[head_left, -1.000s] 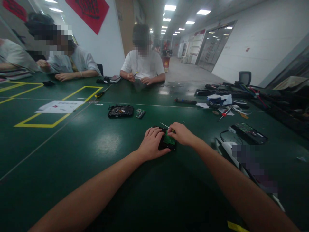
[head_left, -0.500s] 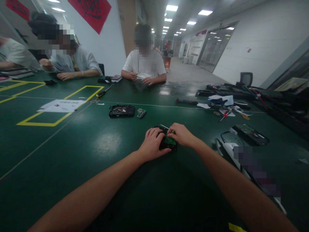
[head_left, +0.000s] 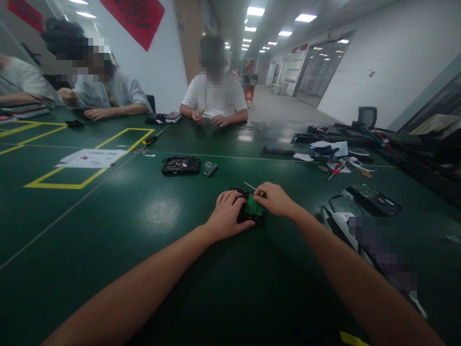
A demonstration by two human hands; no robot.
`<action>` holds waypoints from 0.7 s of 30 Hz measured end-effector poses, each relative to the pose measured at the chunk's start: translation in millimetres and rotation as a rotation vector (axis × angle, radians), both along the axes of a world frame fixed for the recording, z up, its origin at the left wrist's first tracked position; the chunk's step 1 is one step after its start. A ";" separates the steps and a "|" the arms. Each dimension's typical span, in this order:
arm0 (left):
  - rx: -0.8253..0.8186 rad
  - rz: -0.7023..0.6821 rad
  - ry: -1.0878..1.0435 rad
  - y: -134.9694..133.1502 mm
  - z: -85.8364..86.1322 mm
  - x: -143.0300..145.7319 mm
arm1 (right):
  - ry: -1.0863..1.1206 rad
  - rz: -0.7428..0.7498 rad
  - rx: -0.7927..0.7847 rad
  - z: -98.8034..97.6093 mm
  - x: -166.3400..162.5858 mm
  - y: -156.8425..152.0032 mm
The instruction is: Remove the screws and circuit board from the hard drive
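A small black hard drive (head_left: 249,211) with a green circuit board on top lies on the green table in front of me. My left hand (head_left: 226,215) rests on its left side, fingers curled over the case and holding it down. My right hand (head_left: 275,199) is closed on a thin screwdriver (head_left: 252,187) with a yellow-green handle; its metal shaft sticks up and away to the left, above the drive's far edge.
A second opened drive (head_left: 180,166) and a loose green board (head_left: 210,168) lie further out. Tools, cables and boards (head_left: 370,198) crowd the right side. A paper sheet (head_left: 90,157) lies inside yellow tape lines at left. People sit across the table (head_left: 108,230).
My right hand has shifted slightly to the right, uncovering more of the green board, and the screwdriver shaft now tilts up more. My left hand has stayed on the drive.
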State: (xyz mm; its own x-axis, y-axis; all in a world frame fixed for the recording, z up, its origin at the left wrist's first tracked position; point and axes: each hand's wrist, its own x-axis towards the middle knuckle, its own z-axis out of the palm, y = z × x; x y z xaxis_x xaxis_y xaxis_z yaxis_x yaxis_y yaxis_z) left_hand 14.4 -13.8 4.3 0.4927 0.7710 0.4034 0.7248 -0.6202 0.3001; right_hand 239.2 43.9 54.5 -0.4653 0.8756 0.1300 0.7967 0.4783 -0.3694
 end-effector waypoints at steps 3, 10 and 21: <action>-0.006 0.002 -0.001 0.7 -0.6 -0.1 | 0.057 -0.065 -0.016 -2.0 4.1 0.8; -0.052 0.002 -0.043 3.6 0.0 -0.6 | 0.278 -0.246 -0.217 -18.6 24.3 -1.4; -0.078 -0.076 -0.043 17.6 1.6 -6.1 | 0.584 -0.331 -0.526 -26.5 41.5 -16.6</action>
State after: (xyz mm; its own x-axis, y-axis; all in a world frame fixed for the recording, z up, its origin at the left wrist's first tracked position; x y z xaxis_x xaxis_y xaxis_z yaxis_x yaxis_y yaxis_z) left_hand 8.3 3.8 5.9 0.5347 0.7621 0.3651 0.6621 -0.6463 0.3794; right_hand 280.7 27.3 28.0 -0.1592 0.9684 -0.1922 0.4777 -0.0948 -0.8734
